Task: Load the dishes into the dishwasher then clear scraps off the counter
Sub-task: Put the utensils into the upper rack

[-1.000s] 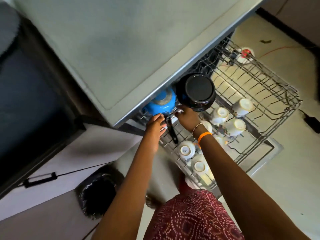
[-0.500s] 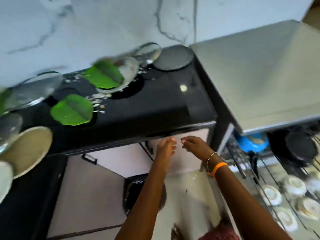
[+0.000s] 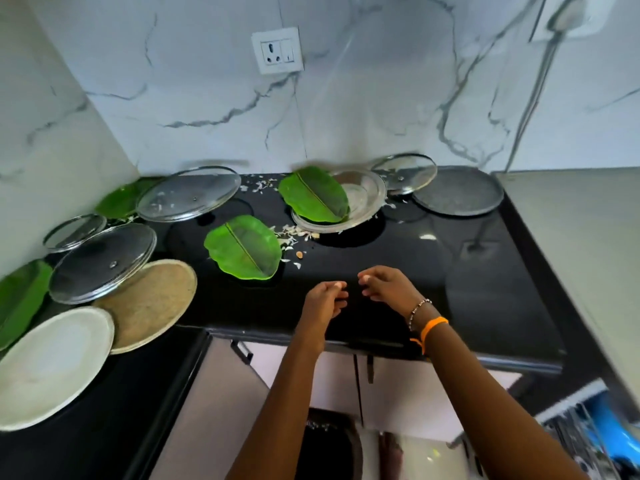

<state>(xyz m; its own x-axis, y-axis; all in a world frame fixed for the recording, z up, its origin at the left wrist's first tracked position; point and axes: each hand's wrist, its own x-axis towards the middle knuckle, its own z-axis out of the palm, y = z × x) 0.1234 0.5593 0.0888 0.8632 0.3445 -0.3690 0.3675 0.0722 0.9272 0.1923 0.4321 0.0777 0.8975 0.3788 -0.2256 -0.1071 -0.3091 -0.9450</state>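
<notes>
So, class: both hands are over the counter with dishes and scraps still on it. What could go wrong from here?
1. The glass lid rests tilted on the brown plate; pulling either could make it slide.
2. The white plate overhangs the counter edge and might fall if nudged.
3. Lifting the green leaf off the glass dish could scatter the scraps further.

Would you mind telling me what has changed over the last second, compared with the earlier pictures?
Both hands have left the dishwasher rack, where they were at the blue pan and black pot, and now hover empty over the black counter: left hand, right hand. The view swung from the rack to the counter. Since half a second ago, the leaf-shaped green plate, glass lids and scraps lie unmoved.
</notes>
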